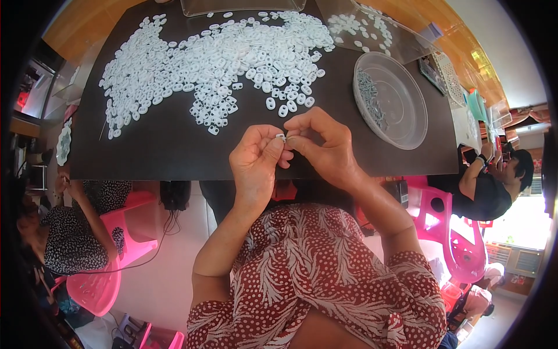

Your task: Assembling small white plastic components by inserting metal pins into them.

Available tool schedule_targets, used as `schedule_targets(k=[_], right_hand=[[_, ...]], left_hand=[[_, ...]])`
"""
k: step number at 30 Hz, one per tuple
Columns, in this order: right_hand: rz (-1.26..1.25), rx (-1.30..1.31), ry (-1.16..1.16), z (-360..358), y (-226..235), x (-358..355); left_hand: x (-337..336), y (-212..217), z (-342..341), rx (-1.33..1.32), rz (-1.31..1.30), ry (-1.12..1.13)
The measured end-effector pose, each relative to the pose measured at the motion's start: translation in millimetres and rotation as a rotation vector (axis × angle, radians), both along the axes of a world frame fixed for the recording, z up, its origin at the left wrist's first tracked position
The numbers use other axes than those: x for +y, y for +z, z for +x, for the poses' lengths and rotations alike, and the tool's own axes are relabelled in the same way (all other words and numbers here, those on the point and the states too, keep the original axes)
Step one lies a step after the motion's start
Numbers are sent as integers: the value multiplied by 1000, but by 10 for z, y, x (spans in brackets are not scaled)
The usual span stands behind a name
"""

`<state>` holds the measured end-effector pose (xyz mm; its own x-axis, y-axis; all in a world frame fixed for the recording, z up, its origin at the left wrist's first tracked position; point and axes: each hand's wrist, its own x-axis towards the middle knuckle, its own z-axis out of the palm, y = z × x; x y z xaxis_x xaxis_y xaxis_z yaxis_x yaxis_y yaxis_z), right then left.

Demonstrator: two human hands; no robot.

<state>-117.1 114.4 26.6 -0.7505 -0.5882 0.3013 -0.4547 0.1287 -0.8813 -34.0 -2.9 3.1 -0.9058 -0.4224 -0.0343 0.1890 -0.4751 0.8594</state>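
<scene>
Above the near edge of the dark table (pixel 157 148), both hands meet fingertip to fingertip. My left hand (pixel 256 156) is closed, pinching a small white plastic piece (pixel 280 136) between thumb and fingers. From the right, my right hand (pixel 326 144) pinches at the same piece with thumb and forefinger; whatever it holds there is too small to make out. Beyond the hands spreads a large heap of white oval two-holed plastic pieces (pixel 232 61). A cluster of smaller, squarer white pieces (pixel 212 107) lies at its near side.
At the right stands a round clear plastic dish (pixel 407 110) with many small grey metal parts (pixel 372 96). Clear trays (pixel 401 49) sit along the far side. One person (pixel 75 232) sits at the left, another (pixel 494 180) at the right. Pink plastic chairs (pixel 136 227) stand around.
</scene>
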Motion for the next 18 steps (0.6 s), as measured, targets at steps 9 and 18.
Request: schedule_targets(k=[9,18], right_hand=[[-78,-163,59,16,-1,-23],[-65,-213,44,18,-85,-29]], left_hand=[[126,-29,11,-41,-292,98],[106,-46,20,-67,-308,111]])
